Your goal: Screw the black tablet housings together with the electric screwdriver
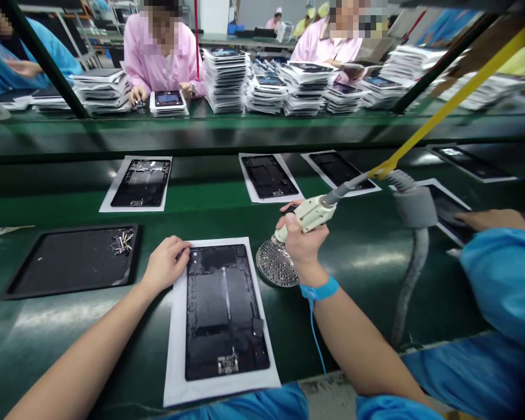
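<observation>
An opened tablet housing (223,309), black with flat cables and a small board at its lower end, lies on a white paper sheet (175,373). At its upper left corner is my left hand (168,262), fingers curled together and touching the edge. My right hand (304,236) is wrapped round a cream-coloured air gun (310,213) on a grey hose, just right of the housing. Below that hand, a round metal disc with many small holes (277,263) shows; its link to the gun is partly hidden. A blue wrist strap (326,289) circles my right wrist.
A black tray (65,256) with small metal parts (122,241) lies at left. Several more housings on paper, such as one (142,182), lie farther back. A yellow strap (459,99) and grey flexible pipe (409,291) stand right, near a co-worker's blue sleeve (499,280).
</observation>
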A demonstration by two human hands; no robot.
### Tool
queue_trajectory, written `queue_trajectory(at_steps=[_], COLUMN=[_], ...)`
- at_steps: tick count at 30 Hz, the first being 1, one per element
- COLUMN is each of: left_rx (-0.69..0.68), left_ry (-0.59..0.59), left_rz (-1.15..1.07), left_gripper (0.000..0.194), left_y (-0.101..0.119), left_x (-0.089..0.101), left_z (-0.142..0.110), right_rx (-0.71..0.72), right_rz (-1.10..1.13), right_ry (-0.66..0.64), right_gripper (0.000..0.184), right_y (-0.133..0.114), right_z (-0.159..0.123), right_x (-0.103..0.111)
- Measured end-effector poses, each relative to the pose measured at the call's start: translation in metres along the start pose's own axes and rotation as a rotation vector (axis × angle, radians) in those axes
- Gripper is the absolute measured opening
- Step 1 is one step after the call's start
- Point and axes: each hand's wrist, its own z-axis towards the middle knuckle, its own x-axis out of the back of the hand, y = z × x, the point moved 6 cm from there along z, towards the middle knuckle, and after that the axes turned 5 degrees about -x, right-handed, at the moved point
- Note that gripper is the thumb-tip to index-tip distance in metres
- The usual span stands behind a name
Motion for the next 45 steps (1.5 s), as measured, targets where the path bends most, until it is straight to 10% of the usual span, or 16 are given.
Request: queue_trajectory(at_steps=[20,32,45], left_rx=[0.026,0.099,0.117], left_ry=[0.042,0.116,0.099], left_rz=[-0.036,-0.218,-0.234], left_gripper=[0.028,0.027,0.024], left_y=[-0.003,-0.011,-0.008], left_x=[-0.002,0.000,-0.004], left_z=[0.000,-0.001,0.000], right_rx=[0.029,-0.018,-0.057], right_rz=[0.108,0.328,0.274], right_ry=[0.030,-0.406,-0.453], right_gripper=[0.015,0.021,0.025], right_y=[-0.017,-0.044,-0.018], right_z=[-0.007,-0.078,-0.088], right_x=[-0.003,-0.164,-0.179])
